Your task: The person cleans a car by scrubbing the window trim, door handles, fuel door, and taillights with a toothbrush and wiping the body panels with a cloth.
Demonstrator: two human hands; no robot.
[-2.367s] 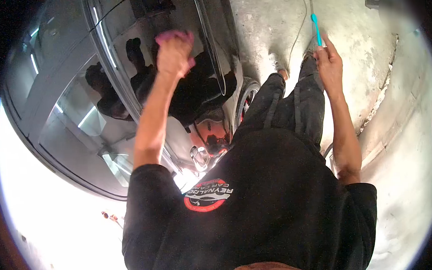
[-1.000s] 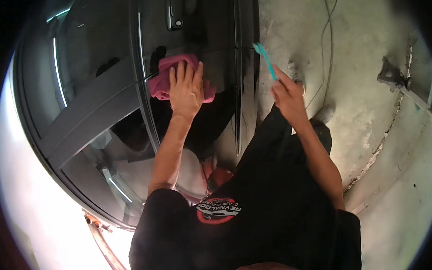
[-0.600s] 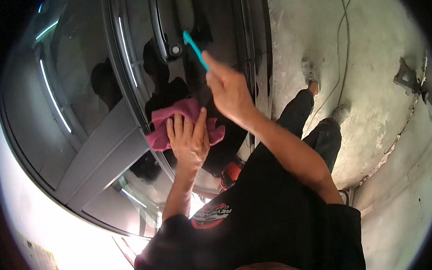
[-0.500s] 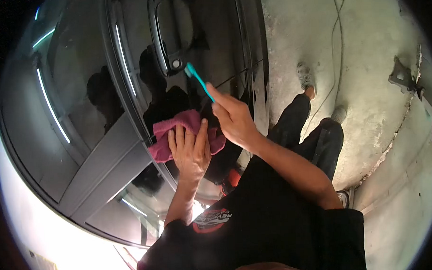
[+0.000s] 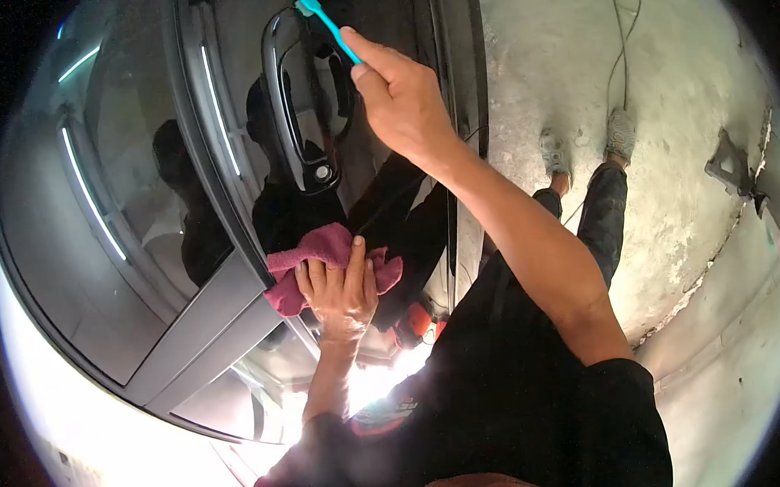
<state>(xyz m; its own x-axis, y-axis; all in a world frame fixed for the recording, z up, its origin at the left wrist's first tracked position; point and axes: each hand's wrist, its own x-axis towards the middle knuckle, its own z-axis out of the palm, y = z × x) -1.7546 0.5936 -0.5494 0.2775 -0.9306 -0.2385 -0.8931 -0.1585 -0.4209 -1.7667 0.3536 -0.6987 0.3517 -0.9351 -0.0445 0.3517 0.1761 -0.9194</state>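
Note:
A pink cloth (image 5: pixel 321 246) lies against the glossy black car door (image 5: pixel 378 149). My left hand (image 5: pixel 338 292) presses on the cloth with its fingers spread over it. My right hand (image 5: pixel 402 97) grips the handle of a turquoise toothbrush (image 5: pixel 335 32). The brush head is at the upper end of the black door handle (image 5: pixel 282 101), close to the door surface. A round lock (image 5: pixel 322 172) shows at the handle's lower end.
The car window (image 5: pixel 105 210) and its trim are on the left. A cable (image 5: pixel 625 46) runs over the concrete floor (image 5: pixel 676 70). A dark metal bracket (image 5: pixel 729 165) is near the right wall. My feet are on the floor.
My right hand has moved up along the door with the toothbrush, from the lock to the handle's upper end. My left hand stays on the cloth. The camera view has shifted, and one foot has stepped forward.

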